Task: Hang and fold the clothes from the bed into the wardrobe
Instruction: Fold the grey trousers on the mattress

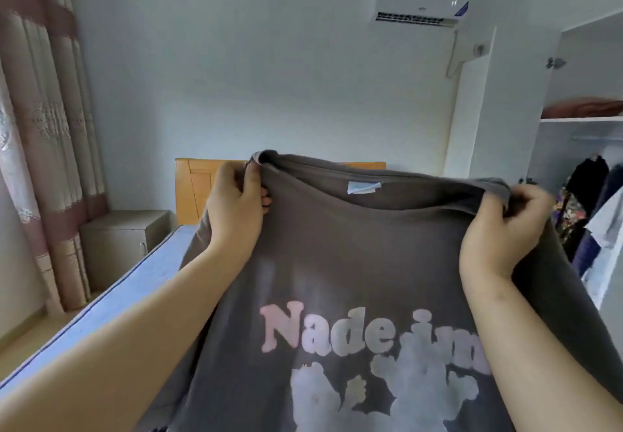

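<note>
I hold a dark grey T-shirt (364, 249) up in front of me, spread wide, its pink and white lettering facing me and a pale label at the neckline. My left hand (236, 209) grips the left shoulder of the shirt. My right hand (505, 229) grips the right shoulder, fingers curled into the cloth. The shirt hangs over the bed (111, 297), which has a pale blue sheet. The open white wardrobe (583, 121) stands at the right, with several dark garments (586, 189) hanging from its rail.
A wooden headboard (195, 189) rises behind the shirt. A beige bedside cabinet (124, 243) sits left of it, beside striped curtains (43, 128). An air conditioner (418, 7) hangs high on the wall. A folded brownish item (583, 108) lies on the wardrobe shelf.
</note>
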A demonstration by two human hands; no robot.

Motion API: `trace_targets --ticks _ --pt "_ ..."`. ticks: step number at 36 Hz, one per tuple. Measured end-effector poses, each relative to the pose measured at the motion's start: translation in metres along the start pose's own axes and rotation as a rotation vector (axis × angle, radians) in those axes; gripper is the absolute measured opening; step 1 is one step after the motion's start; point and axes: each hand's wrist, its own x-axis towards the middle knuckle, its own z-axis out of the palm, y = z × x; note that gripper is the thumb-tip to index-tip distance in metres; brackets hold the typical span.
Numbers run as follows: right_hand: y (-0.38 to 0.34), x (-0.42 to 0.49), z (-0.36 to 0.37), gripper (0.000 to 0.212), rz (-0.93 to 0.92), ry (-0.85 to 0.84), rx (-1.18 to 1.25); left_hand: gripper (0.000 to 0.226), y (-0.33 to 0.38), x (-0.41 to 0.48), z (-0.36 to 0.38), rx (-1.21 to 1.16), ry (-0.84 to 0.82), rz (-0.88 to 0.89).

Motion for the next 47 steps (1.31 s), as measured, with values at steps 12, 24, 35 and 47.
trace_targets --ticks 12,24,35,47 --pt "0.296 -0.02 0.017 0.041 0.535 -0.459 -0.409 0.024 -0.265 -0.015 0.118 0.218 -0.319 -0.581" --pt "0.46 -0.091 0.013 0.079 0.836 -1.06 -0.634 0.072 -0.434 -0.078 0.144 0.561 -0.813 -0.952" --pt "0.48 -0.192 -0.059 0.073 1.085 -1.189 -0.74 0.063 -0.488 -0.172 0.095 0.737 -0.859 -1.132" --pt "0.506 -0.274 -0.103 0.05 1.375 -1.189 -0.716 0.04 -0.568 -0.205 0.065 0.887 -0.674 -1.233"
